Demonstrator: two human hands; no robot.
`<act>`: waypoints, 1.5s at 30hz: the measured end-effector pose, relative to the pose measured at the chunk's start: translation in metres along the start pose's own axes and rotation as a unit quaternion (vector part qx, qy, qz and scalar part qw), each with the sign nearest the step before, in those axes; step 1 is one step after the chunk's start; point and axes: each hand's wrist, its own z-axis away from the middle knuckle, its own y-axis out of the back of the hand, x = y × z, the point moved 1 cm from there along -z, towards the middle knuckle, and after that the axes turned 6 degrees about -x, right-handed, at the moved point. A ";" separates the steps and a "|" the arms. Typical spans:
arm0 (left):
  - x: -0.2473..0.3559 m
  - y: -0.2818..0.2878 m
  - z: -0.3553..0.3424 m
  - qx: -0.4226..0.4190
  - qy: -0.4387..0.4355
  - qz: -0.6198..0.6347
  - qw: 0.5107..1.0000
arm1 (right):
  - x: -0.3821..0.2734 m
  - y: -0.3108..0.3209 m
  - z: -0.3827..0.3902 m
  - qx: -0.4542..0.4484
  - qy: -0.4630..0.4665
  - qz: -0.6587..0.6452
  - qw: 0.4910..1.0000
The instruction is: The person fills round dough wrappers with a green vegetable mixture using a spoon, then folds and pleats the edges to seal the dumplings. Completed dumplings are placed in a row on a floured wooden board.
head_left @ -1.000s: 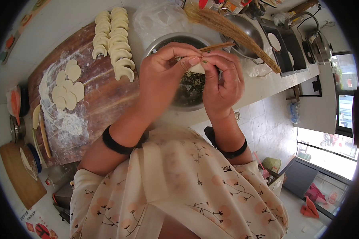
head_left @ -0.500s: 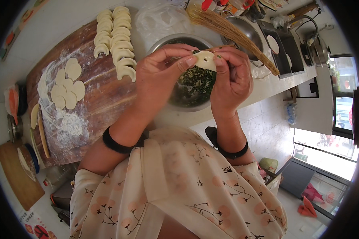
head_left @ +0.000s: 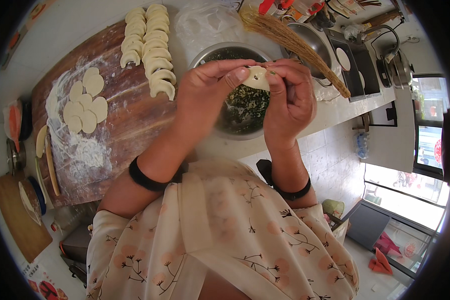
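A pale dumpling with a small dark fleck of filling on it is pinched between both hands. My left hand grips its left end between thumb and fingers. At the opposite end, my right hand does the same. Below and behind them stands a metal bowl of chopped green filling. To the left, two rows of folded dumplings line the far side of a wooden board. Several round wrappers lie overlapping on the same board, beside scattered white flour.
A thin rolling pin rests at the board's left edge. Past the bowl are a crumpled clear plastic bag, a straw whisk broom lying across a metal pan, and a dark sink. The counter's front edge runs below the bowl.
Both hands keep their pinch on the dumpling, with only slight finger movement. The whole view has shifted a little, so the board and bowl appear slightly displaced.
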 end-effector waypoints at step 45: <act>-0.003 0.013 0.009 0.009 -0.026 -0.095 0.995 | -0.010 -0.003 -0.004 0.020 0.019 -0.010 1.000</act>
